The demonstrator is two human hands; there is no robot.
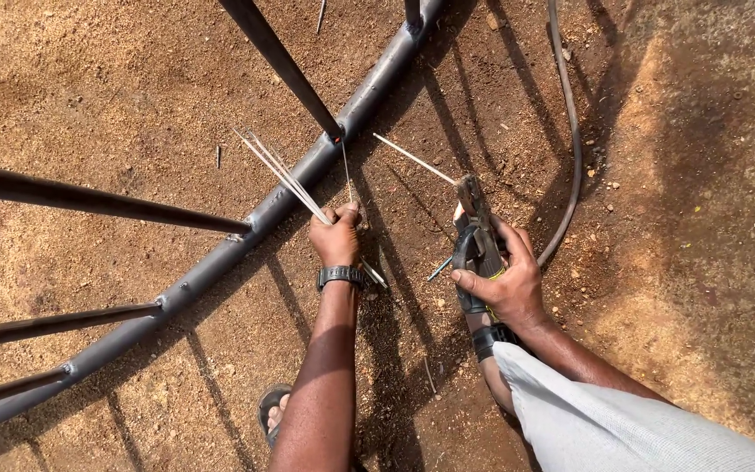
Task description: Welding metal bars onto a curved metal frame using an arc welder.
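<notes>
My left hand (336, 236), with a dark watch on the wrist, is closed around a bundle of thin welding rods (283, 175) that fan up to the left. It sits just below a joint (335, 135) where a dark bar meets a curved grey metal pipe (220, 253). My right hand (504, 284) grips a welding electrode holder (475, 232) with one pale rod (414, 159) clamped in its jaws, pointing up-left toward the pipe. The rod's tip stops short of the pipe.
Several dark bars (89, 199) branch off the pipe to the left. A cable (570, 131) curves over the brown dirt at the right. My sandalled feet (274, 411) stand near the bottom, one under the right forearm.
</notes>
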